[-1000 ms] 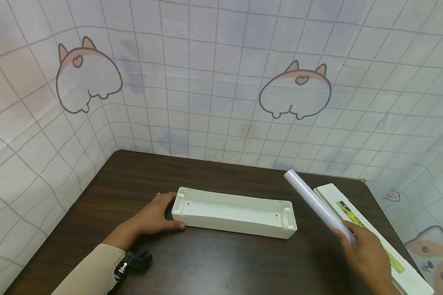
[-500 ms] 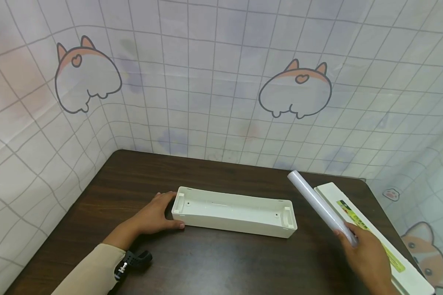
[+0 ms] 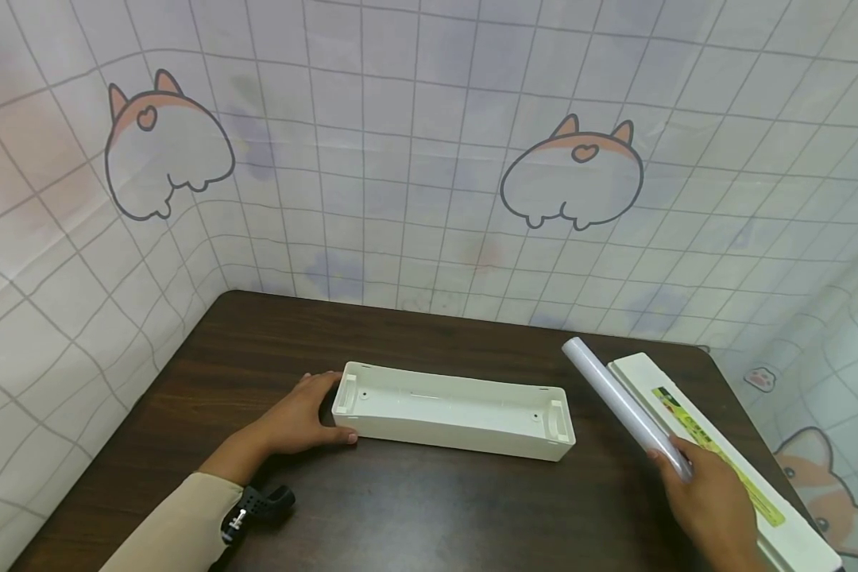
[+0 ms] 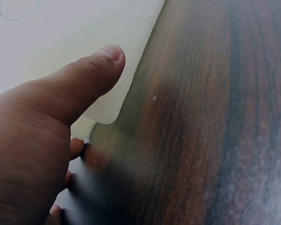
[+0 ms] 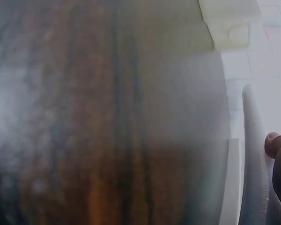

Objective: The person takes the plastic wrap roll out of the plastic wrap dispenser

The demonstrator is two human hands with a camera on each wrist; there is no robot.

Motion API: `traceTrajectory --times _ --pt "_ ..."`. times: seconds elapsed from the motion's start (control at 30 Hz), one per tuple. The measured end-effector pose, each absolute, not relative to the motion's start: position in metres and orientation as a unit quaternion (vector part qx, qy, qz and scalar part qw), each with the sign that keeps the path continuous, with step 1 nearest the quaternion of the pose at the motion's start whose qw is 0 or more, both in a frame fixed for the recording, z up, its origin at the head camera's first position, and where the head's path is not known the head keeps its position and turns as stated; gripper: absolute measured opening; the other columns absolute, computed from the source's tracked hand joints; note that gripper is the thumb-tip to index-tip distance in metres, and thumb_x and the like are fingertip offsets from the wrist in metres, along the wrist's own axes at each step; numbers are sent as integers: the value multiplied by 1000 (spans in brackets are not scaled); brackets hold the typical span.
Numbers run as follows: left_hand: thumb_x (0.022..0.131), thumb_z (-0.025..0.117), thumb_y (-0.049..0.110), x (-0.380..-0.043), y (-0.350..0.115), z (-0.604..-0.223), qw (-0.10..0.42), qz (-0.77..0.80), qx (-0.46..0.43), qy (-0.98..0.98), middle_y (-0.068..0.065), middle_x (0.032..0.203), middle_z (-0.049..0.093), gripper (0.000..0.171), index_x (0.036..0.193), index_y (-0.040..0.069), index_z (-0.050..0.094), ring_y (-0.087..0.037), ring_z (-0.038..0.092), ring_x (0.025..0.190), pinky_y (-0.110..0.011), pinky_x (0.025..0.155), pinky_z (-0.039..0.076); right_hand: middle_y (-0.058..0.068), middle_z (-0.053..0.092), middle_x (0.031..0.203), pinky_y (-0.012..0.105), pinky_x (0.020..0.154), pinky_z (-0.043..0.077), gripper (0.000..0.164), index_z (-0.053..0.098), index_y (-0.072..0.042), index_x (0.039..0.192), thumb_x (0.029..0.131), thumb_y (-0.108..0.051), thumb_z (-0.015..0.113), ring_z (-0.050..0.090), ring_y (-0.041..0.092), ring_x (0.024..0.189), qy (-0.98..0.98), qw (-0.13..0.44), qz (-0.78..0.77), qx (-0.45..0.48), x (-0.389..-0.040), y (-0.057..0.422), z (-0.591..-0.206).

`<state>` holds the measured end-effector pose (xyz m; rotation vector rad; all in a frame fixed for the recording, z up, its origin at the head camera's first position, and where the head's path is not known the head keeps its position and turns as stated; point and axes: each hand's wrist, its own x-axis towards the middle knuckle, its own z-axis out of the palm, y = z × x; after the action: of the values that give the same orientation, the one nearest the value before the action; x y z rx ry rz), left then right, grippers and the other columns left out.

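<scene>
My left hand [image 3: 293,421] grips the left end of a long white plastic dispenser box [image 3: 457,445], which lies open side up on the table. The thumb rests on its near wall; the fingers reach round the end and far side. In the left wrist view the thumb presses the white wall [image 4: 131,28]. My right hand [image 3: 711,485] holds the near end of a glossy roll of cling film [image 3: 622,401], its far end pointing away and to the left. Beside and partly under it lies a white lid [image 3: 639,373] with a yellow-green label [image 3: 686,419].
The dark wood-grain table [image 3: 429,508] ends at a grid-patterned curtain [image 3: 400,159] behind and at both sides. A black wrist strap [image 3: 253,508] is on the left wrist. The right wrist view is mostly blurred tabletop.
The far end of the cling film roll has swung slightly right and lower, closer to the lid. The left hand and the dispenser box have stayed in place.
</scene>
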<state>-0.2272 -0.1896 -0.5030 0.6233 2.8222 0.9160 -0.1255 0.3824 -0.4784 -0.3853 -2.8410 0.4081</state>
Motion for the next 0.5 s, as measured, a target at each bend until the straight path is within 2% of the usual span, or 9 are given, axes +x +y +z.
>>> traceTrajectory --times 0.23,0.5 --pt "73 82 68 -227 -190 -503 57 304 203 929 -16 154 45 114 155 4 37 -38 35 146 -58 123 10 36 62 119 66 79 47 55 63 5 129 97 -39 70 60 55 105 -973 147 137 -115 -122 384 -484" --pt "74 84 63 -228 -190 -501 51 318 215 922 -14 151 48 108 153 3 40 -36 38 145 -60 122 10 36 63 117 65 77 47 54 64 5 129 97 -39 71 61 54 102 -975 138 131 -114 -123 388 -485"
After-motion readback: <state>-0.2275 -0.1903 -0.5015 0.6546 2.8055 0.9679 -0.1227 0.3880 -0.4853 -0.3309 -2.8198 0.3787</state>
